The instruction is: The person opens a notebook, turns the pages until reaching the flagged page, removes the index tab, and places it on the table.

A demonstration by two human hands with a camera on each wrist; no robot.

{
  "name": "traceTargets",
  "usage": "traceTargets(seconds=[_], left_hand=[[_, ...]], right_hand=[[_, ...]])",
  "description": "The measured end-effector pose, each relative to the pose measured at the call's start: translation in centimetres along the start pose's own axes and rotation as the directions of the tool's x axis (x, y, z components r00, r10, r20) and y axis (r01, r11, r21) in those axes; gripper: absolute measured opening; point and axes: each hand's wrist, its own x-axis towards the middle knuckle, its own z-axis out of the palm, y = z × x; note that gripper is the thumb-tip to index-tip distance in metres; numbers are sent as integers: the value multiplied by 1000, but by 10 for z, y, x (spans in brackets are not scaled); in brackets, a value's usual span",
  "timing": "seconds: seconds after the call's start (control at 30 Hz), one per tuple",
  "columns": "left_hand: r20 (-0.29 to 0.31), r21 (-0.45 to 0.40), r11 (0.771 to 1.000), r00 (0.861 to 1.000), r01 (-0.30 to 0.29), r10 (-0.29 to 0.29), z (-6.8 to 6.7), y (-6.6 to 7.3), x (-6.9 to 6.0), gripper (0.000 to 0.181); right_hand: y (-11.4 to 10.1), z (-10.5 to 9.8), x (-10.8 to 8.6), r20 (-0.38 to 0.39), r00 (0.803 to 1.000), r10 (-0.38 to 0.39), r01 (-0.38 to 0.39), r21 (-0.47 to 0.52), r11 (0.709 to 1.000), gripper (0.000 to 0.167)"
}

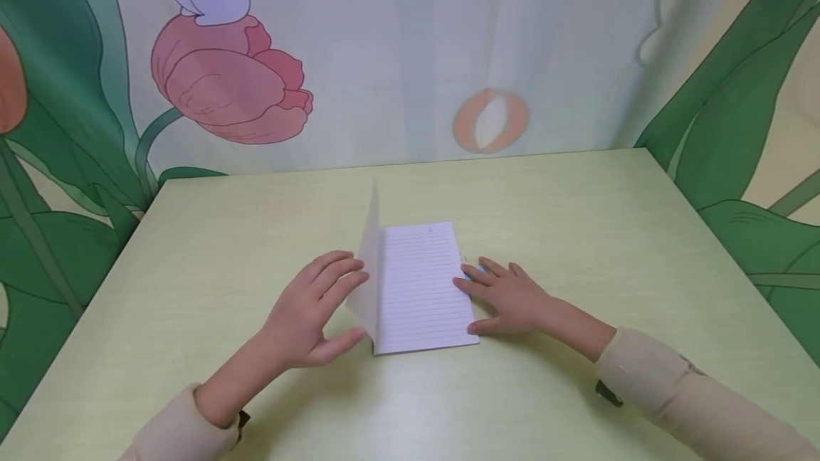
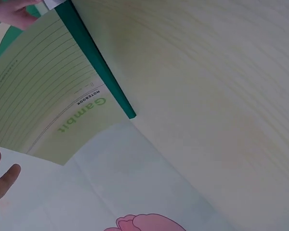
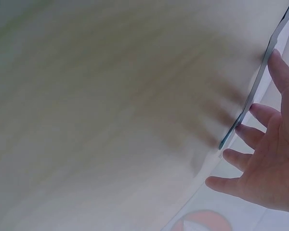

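A notebook with a lined page (image 1: 423, 290) lies on the table, its cover (image 1: 369, 269) standing nearly upright along the left edge. The left hand (image 1: 314, 311) is beside the raised cover, fingers extended and thumb apart; whether the fingertips touch it is unclear. In the left wrist view the cover (image 2: 82, 120) shows its printed side, with the word "Gambit" and a green spine strip (image 2: 98, 60). My right hand (image 1: 512, 299) rests spread at the notebook's right edge; in the right wrist view its thumb and some fingers (image 3: 265, 115) touch that edge.
A pale table top (image 1: 224, 247) surrounds the notebook. Behind it hangs a curtain (image 1: 384, 55) printed with a pink flower, green leaves and an orange round shape.
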Motion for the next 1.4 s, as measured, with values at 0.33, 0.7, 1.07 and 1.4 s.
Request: traceTargets(seconds=[0.33, 0.7, 1.07, 1.4], left_hand=[[-104, -65, 964, 959, 257, -263, -17, -9, 2, 32], [-6, -84, 851, 854, 518, -520, -25, -20, -9, 32], [381, -241, 465, 523, 852, -762, -36, -33, -27, 50], [486, -215, 293, 362, 932, -796, -39, -39, -39, 53]], right_hand=[[0, 0, -1, -3, 1000, 5, -5, 3, 1000, 76], [-2, -2, -1, -7, 1000, -2, 2, 5, 1000, 76], [-4, -4, 0, -6, 1000, -7, 7, 16, 1000, 77], [-5, -4, 2, 20, 1000, -13, 13, 36, 999, 78]])
